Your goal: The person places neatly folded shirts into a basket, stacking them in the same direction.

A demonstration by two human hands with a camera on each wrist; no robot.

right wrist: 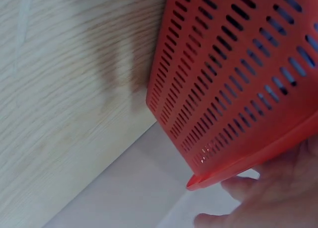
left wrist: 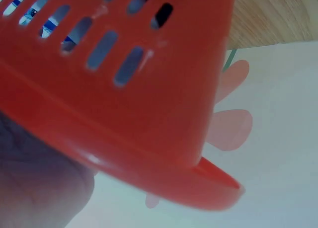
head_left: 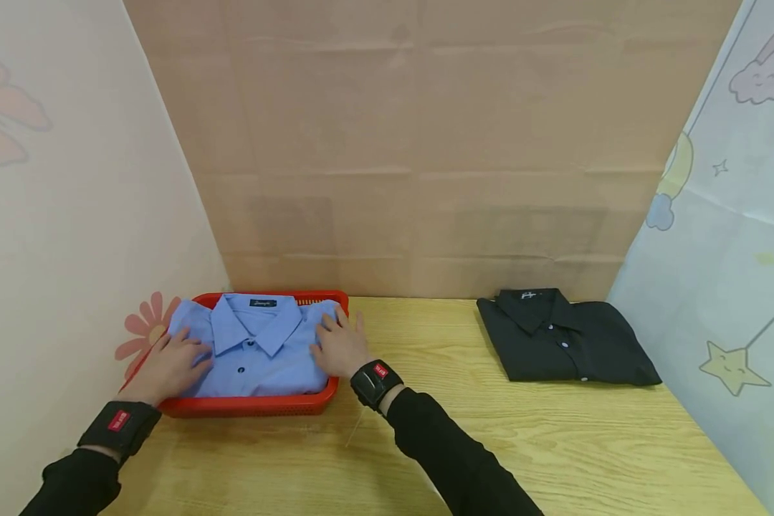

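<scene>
A folded light-blue shirt point(head_left: 258, 351), collar toward the back wall, lies in a red slotted basket point(head_left: 251, 406) at the left of the wooden table. My left hand point(head_left: 170, 365) rests flat on the shirt's left side, over the basket's left edge. My right hand point(head_left: 340, 345) lies flat on the shirt's right side with fingers spread. Neither hand grips anything. The left wrist view is filled by the basket's outer wall point(left wrist: 149, 104), with part of the left hand point(left wrist: 39, 188) at the lower left. The right wrist view shows the basket wall point(right wrist: 238, 89) and the right hand point(right wrist: 268, 198) at its rim.
A folded black shirt point(head_left: 561, 340) lies at the back right of the table point(head_left: 490, 444). Cardboard stands behind, and patterned sheets wall in the left and right sides. The basket sits close against the left sheet.
</scene>
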